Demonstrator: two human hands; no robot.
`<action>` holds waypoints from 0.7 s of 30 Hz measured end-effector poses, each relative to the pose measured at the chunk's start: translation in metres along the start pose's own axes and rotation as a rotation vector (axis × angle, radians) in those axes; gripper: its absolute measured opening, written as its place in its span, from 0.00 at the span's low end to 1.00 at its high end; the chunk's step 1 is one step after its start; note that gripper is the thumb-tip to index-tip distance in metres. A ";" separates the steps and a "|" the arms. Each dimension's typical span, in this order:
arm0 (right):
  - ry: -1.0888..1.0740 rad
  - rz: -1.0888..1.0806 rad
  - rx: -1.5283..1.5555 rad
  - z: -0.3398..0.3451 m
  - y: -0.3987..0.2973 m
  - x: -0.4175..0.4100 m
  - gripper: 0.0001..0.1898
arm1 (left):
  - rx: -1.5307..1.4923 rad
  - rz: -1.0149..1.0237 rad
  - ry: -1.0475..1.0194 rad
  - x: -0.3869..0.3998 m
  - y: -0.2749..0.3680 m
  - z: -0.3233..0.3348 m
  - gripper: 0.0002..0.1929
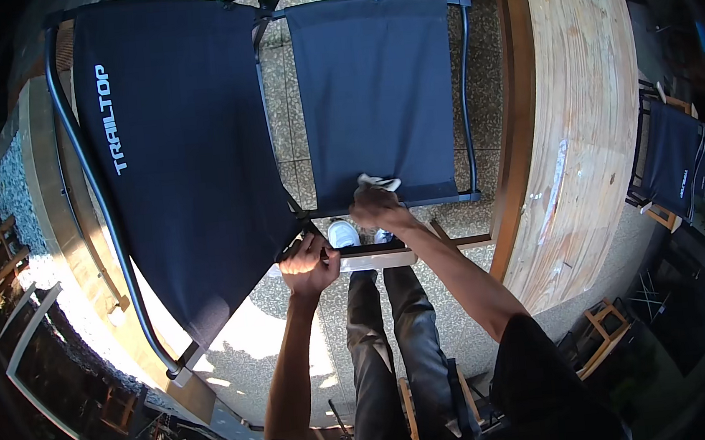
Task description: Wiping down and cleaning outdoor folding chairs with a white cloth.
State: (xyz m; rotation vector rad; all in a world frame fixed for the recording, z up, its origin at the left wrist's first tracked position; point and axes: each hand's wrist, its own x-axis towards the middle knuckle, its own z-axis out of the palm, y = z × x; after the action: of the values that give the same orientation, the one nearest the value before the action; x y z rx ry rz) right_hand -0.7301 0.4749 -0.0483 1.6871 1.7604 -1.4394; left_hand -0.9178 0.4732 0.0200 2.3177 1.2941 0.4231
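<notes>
Before me stands a folding camp chair with a dark fabric backrest at the left and a dark fabric seat at the centre. My right hand grips a crumpled white cloth against the near edge of the seat. With its fingers curled, my left hand holds the near armrest at its left end, close to the joint of backrest and seat. White lettering runs along the top part of the backrest.
A wooden table stands right of the chair. Another dark folding chair is beyond it. My shoes are under the near armrest, on a speckled tile floor. Along the left runs a low ledge beside gravel.
</notes>
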 end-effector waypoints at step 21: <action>0.127 0.132 0.058 -0.141 0.072 -0.055 0.21 | 0.014 -0.101 -0.052 -0.004 -0.003 -0.009 0.05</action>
State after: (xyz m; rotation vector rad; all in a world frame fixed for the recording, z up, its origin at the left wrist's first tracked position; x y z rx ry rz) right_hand -0.5959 0.5422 0.0268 1.9253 1.6488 -1.3658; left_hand -0.9261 0.4736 0.0258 2.2478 1.3854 0.3194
